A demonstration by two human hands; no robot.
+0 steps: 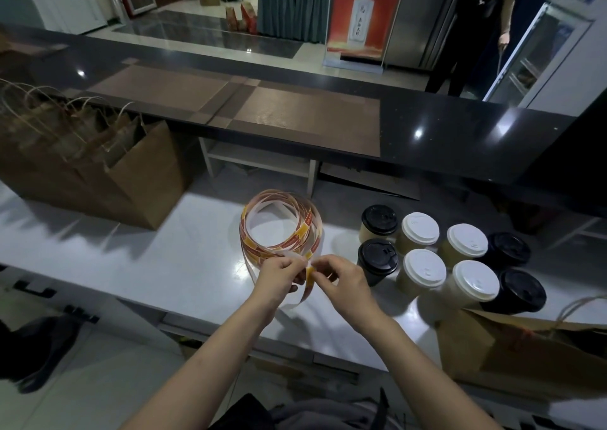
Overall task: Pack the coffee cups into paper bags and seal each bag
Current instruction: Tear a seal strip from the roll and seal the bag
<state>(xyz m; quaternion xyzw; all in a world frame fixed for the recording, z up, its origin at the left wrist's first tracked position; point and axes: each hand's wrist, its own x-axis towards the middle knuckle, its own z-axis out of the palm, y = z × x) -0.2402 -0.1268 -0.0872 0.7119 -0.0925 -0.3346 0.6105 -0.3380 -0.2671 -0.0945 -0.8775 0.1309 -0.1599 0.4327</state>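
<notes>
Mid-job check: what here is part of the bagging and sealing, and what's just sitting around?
In the job: sticker roll, end pinched by left hand and right hand; eight lidded cups; upright paper bags; flat paper bag at right.
Lying about: brown placemats; white shelf; red banner.

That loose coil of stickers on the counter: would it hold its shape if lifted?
Probably not: the sticker coil is thin, loosely wound strip, so likely floppy and light. Standing on edge, it might roll or sag.
</notes>
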